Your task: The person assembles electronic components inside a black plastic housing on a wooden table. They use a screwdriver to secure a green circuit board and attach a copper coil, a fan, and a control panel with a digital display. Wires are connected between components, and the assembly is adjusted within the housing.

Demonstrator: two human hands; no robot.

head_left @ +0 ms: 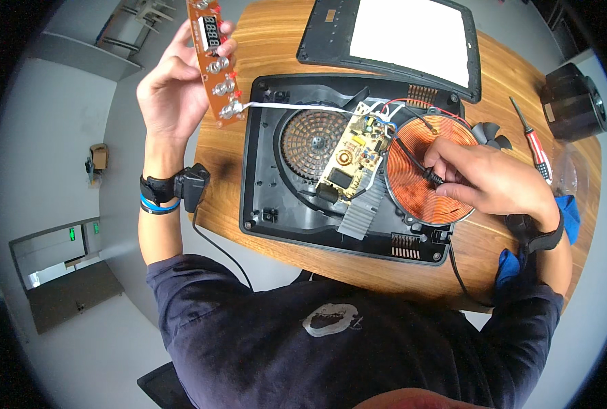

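In my raised left hand point(172, 95) is a narrow orange-brown display circuit board point(216, 76) with a digit display and round buttons. A white ribbon cable point(296, 105) runs from its lower end to the cream power circuit board point(351, 151) in an opened black induction cooker base point(266, 204). My right hand point(491, 174) is over the copper coil point(422, 204), its fingers closed on a black power cord point(411, 155) at a ribbed sleeve. Beside the power board lies a ribbed metal heat sink point(363, 215); left of it is a round vent grille point(317, 142).
Behind the base rests a black-framed cover with a white panel point(409, 41). To the right are black fan blades point(492, 135), a red-handled screwdriver point(538, 146), a black cylindrical object point(572, 105) and a blue cloth point(568, 217). A black cord point(461, 273) hangs by the table's near edge.
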